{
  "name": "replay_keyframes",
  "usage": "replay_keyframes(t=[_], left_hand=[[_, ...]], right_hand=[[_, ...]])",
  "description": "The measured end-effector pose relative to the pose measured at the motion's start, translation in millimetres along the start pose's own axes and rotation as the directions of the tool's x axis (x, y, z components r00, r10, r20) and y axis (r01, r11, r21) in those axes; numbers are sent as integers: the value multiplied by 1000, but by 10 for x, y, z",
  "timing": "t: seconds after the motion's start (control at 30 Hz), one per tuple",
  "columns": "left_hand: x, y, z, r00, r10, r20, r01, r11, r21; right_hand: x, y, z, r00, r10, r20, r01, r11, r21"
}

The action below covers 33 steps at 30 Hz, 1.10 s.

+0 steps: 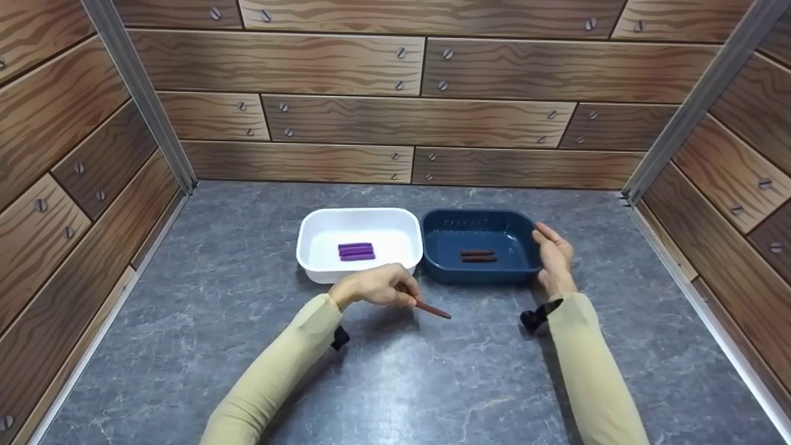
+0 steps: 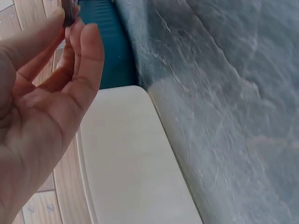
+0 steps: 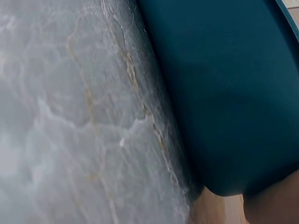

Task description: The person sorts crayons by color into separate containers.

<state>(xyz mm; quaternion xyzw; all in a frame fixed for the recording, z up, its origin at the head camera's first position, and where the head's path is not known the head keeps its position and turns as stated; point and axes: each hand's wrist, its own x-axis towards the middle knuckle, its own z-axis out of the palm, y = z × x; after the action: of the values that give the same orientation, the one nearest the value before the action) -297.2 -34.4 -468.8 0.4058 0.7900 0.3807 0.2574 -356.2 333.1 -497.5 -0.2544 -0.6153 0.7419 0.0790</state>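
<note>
My left hand [image 1: 380, 286] pinches one end of a thin brown stick [image 1: 435, 310], held above the table in front of the two tubs. Only a short dark piece of that stick [image 2: 68, 11] shows between thumb and fingertips in the left wrist view. My right hand [image 1: 554, 253] holds the right side of the dark blue tub [image 1: 488, 276] at its rim. Inside this tub lie two brown sticks [image 1: 479, 259], side by side. The white tub [image 1: 318, 274] stands directly to its left with several purple sticks [image 1: 356, 251] grouped on its bottom.
Both tubs stand on a grey marble-patterned table [image 1: 395, 383]. Wood-patterned panels [image 1: 346, 117] enclose the back and both sides, with grey metal strips [image 1: 145, 93] at the corners. Black wrist cameras [image 1: 536, 317] are strapped on both forearms.
</note>
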Motion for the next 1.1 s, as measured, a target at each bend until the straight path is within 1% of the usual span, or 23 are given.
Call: replay_keyframes(t=[0.17, 0.33, 0.5, 0.57, 0.7, 0.77, 0.9, 1.0, 1.1], left_hand=[[25, 17, -9, 997, 29, -67, -28, 1000, 5], [66, 39, 0, 988, 48, -145, -50, 999, -5], [103, 82, -23, 980, 27, -198, -29, 1000, -9], [124, 98, -42, 976, 32, -214, -33, 999, -1], [180, 116, -88, 964, 68, -258, -65, 998, 20], [213, 117, -107, 955, 71, -289, -71, 997, 10], [290, 116, -128, 942, 45, -332, -59, 998, -31], [351, 111, -142, 937, 20, -350, -34, 999, -34], [411, 107, -162, 927, -4, -375, -5, 1000, -23]], right_hand=[[6, 3, 5, 1000, -4, -3, 4, 1000, -3], [-12, 1, -15, 1000, -7, 1, 7, 1000, -9], [-23, 11, -15, 1000, -20, 21, 21, 999, -27], [-24, 18, -14, 1000, -23, 18, 23, 999, -24], [-16, 22, -21, 1000, -24, 1, 24, 999, -22], [-15, 20, -28, 1000, -25, -1, 25, 999, -30], [-20, 14, -33, 1000, -26, 5, 27, 999, -30], [-21, 12, -24, 1000, -25, 8, 25, 1000, -16], [-22, 3, -11, 1000, -25, 13, 25, 1000, -12]])
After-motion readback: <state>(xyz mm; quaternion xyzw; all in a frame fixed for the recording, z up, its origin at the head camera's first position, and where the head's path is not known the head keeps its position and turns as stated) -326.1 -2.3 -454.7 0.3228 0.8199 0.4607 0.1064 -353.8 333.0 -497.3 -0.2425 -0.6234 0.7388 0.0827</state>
